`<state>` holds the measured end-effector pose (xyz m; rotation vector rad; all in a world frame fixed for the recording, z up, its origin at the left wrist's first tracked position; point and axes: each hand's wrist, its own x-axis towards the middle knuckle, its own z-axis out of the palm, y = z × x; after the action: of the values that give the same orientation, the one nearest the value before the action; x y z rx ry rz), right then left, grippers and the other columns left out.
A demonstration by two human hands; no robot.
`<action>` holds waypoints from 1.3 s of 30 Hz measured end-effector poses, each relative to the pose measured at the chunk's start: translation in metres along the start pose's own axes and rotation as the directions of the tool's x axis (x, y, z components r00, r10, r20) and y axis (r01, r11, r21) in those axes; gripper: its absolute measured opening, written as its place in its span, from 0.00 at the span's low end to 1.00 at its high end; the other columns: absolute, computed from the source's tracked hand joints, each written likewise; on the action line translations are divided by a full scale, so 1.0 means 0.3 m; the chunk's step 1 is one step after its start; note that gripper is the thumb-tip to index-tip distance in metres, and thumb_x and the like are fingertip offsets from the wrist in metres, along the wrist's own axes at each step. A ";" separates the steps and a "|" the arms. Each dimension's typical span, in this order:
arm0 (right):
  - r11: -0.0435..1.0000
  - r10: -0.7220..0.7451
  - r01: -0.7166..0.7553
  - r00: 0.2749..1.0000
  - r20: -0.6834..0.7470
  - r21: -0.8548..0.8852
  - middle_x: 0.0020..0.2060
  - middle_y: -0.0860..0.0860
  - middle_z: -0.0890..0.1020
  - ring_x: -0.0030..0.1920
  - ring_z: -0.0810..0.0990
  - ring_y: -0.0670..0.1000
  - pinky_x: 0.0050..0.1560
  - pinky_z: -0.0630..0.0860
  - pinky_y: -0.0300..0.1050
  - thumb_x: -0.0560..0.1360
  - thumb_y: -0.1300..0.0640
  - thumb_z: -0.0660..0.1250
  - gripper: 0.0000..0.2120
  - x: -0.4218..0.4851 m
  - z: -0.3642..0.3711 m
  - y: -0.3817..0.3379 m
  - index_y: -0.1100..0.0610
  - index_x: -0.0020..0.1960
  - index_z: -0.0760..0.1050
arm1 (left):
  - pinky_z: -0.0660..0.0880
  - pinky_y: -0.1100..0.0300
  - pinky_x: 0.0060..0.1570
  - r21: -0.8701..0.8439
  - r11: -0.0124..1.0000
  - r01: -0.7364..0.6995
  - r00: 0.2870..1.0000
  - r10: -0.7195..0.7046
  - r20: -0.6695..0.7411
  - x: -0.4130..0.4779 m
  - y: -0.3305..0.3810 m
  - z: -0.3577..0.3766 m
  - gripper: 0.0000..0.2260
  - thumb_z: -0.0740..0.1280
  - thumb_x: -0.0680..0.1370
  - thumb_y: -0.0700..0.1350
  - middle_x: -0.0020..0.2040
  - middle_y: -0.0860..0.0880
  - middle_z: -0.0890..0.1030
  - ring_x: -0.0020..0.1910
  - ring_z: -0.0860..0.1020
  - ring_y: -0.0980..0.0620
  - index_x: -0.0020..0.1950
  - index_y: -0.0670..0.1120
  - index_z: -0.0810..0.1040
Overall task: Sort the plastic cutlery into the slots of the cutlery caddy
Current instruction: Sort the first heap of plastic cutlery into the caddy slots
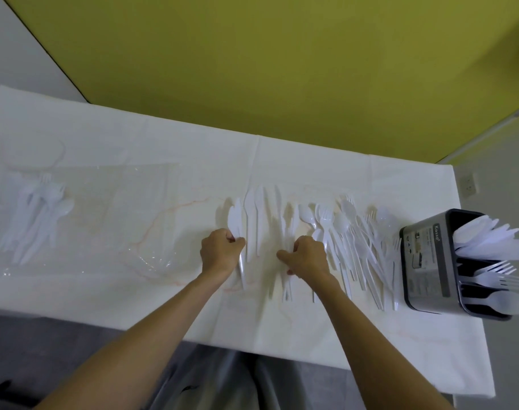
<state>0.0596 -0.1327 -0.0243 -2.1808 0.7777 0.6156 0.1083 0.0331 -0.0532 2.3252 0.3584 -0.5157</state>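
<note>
Left hand (222,248) curled round a knife (234,220) at mid-handle; right hand (307,255) curled over a bunch of knives (288,229); loose knives (256,220) lie on the bench (134,291) between the hands; spoons and forks (341,232) fan out just right of the right hand; caddy (424,261) further right, slots part-filled.

Judgement: step is gathering knives; align handles one way, square the bunch before lifting, keep forks out.

Pile (36,220) waits well left of the left hand.
</note>
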 end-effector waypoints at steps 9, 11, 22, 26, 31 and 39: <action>0.996 0.009 -0.006 0.999 -0.034 0.092 0.36 0.55 0.82 0.35 0.85 0.54 0.38 0.80 0.42 0.73 0.60 0.69 0.07 0.006 -0.027 -0.036 0.60 0.41 0.72 | 0.64 0.60 0.30 0.169 0.972 -0.162 0.984 0.147 0.099 0.064 0.139 0.031 0.20 0.73 0.70 0.56 0.37 0.45 0.76 0.36 0.74 0.47 0.37 0.43 0.68; 0.984 0.020 -0.005 0.996 -0.087 0.179 0.36 0.54 0.82 0.35 0.85 0.54 0.45 0.83 0.50 0.71 0.61 0.70 0.06 0.003 -0.034 -0.029 0.61 0.40 0.73 | 0.65 0.60 0.31 0.223 0.958 -0.180 0.977 0.148 0.153 0.066 0.155 0.038 0.17 0.72 0.72 0.49 0.42 0.41 0.79 0.40 0.77 0.43 0.35 0.42 0.67; 0.922 -0.225 0.310 0.916 -0.331 0.233 0.35 0.49 0.83 0.38 0.83 0.48 0.35 0.75 0.33 0.72 0.58 0.71 0.04 -0.035 -0.122 -0.054 0.54 0.41 0.76 | 0.69 0.57 0.40 0.268 0.920 -0.287 0.926 0.195 0.323 0.040 0.117 -0.006 0.13 0.69 0.75 0.42 0.46 0.44 0.73 0.44 0.74 0.45 0.54 0.39 0.70; 0.948 -0.215 0.271 0.931 -0.293 0.165 0.34 0.53 0.82 0.37 0.81 0.53 0.34 0.76 0.43 0.73 0.58 0.70 0.04 -0.034 -0.092 -0.018 0.57 0.42 0.76 | 0.72 0.59 0.39 -0.022 0.980 -0.196 0.935 0.194 0.298 0.062 0.114 -0.049 0.06 0.69 0.73 0.42 0.41 0.47 0.79 0.42 0.78 0.46 0.47 0.41 0.78; 0.948 -0.245 0.292 0.923 -0.296 0.126 0.33 0.55 0.82 0.36 0.81 0.54 0.34 0.75 0.45 0.74 0.56 0.68 0.06 -0.048 -0.095 -0.012 0.58 0.42 0.74 | 0.70 0.68 0.36 -0.231 0.908 -0.350 0.933 0.359 -0.004 0.020 0.147 -0.088 0.06 0.68 0.77 0.47 0.39 0.49 0.80 0.37 0.77 0.53 0.45 0.45 0.80; 0.958 -0.233 0.268 0.934 -0.270 0.101 0.36 0.53 0.83 0.37 0.80 0.53 0.38 0.73 0.42 0.73 0.57 0.68 0.05 -0.075 -0.124 -0.004 0.57 0.44 0.74 | 0.70 0.64 0.37 -0.129 0.888 -0.441 0.890 0.451 0.061 -0.062 0.085 -0.013 0.10 0.65 0.79 0.49 0.37 0.50 0.80 0.35 0.77 0.58 0.44 0.43 0.79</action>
<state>0.0515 -0.1528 0.0133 -2.2091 0.6341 0.1476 0.1030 0.0159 -0.0268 2.1698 -0.1912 -0.3566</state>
